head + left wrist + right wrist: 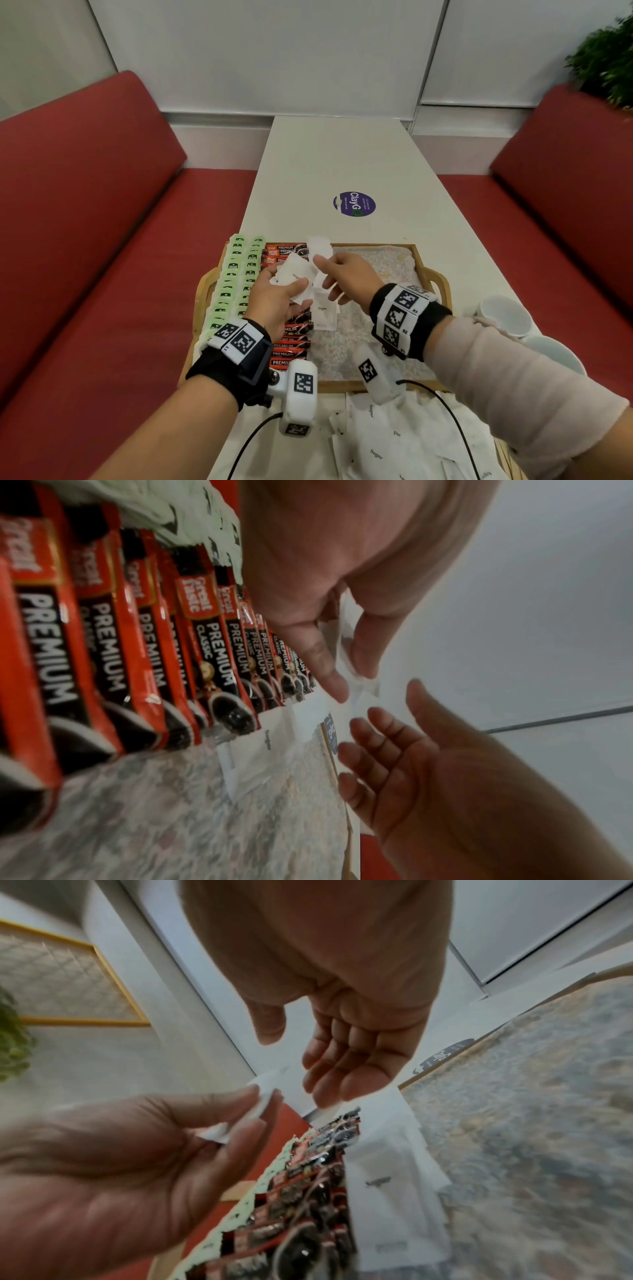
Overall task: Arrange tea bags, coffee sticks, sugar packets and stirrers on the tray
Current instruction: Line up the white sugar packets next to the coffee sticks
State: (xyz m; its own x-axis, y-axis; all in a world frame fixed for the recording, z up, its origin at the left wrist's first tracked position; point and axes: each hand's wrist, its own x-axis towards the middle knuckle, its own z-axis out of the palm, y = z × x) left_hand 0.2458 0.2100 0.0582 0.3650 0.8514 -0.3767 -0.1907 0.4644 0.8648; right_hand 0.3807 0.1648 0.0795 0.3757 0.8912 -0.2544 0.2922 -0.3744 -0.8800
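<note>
Sugar packets (294,275) sat fanned in the pinching left hand (274,301), at nine o'clock from the right hand (346,277), whose relaxed, empty fingers nearly touched them above the tray (424,274), long axes toward twelve o'clock.

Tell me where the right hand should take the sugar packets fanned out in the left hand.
Pinch the top packet's free far edge, from the right. The left hand grips the sugar packets by their near ends, so the far ends fan out unobstructed toward the right hand, which is open beside them. A thin, flat packet probably suits a thumb-and-forefinger pinch.
</note>
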